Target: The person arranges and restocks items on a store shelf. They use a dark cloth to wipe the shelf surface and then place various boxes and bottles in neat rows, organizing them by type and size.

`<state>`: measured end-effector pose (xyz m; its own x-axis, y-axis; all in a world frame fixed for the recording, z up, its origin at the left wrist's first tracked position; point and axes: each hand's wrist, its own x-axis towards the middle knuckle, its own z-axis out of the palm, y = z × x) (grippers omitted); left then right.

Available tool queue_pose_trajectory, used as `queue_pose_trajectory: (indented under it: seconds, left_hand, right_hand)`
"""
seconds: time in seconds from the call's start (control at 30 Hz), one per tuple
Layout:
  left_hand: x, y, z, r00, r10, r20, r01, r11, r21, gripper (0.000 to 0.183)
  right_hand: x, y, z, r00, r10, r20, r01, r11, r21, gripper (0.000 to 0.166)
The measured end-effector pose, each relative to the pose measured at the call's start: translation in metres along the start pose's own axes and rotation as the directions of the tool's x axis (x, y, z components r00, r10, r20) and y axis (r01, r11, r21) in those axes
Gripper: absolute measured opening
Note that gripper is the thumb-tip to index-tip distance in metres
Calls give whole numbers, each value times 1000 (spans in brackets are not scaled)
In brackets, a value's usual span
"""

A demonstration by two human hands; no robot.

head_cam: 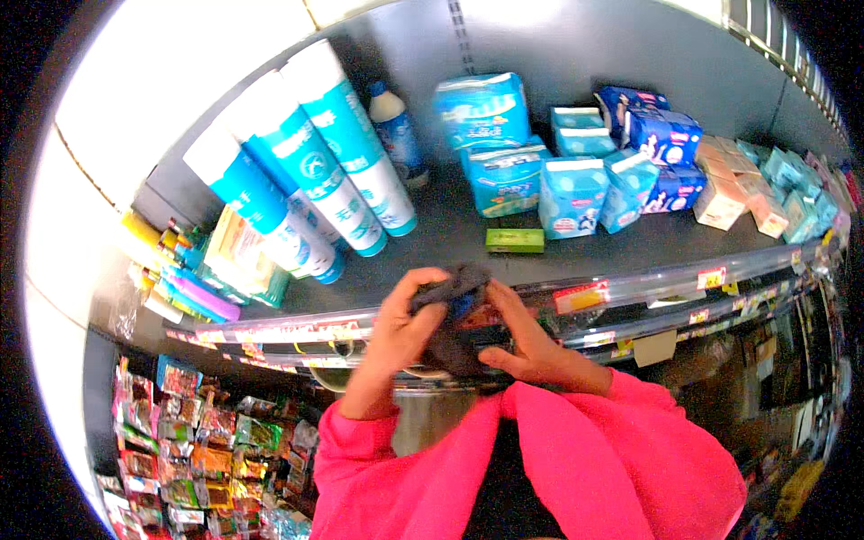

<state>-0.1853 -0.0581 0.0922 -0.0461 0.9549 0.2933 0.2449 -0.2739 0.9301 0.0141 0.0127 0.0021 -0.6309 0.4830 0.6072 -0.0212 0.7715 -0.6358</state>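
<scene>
Between my two hands, in front of the shelf's edge, is a bunched dark cloth (455, 337). My left hand (408, 324) grips its upper left part, thumb and fingers closed on it. My right hand (530, 344) touches its upper right side with the fingertips, the thumb lower and apart. Just beyond the cloth, a small green box (515, 240) lies on the dark shelf. Behind that box stand light-blue packs (574, 197) and a larger blue-green pack (507, 179). Tall blue-and-white spray cans (331, 162) stand to the left.
A blue bottle with a pale top (397, 131) stands at the back. Dark-blue packs (665, 135) and peach boxes (721, 196) are on the right. Price tags line the clear shelf rail (648, 283). Small snack packets (216, 425) hang at the lower left.
</scene>
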Motion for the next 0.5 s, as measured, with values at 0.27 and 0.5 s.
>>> queue_pose_trajectory:
  seconds: [0.27,0.5]
  left_hand:
    - [54,5,47,967,97,236,-22,953,-303,63]
    - [177,-45,9,962,148,-230,-31,895,444,123]
  right_hand:
    - [-2,1,-46,853,499,-155,-315,727,609,69]
    - [30,2,-175,679,238,-694,-247,965,89,62]
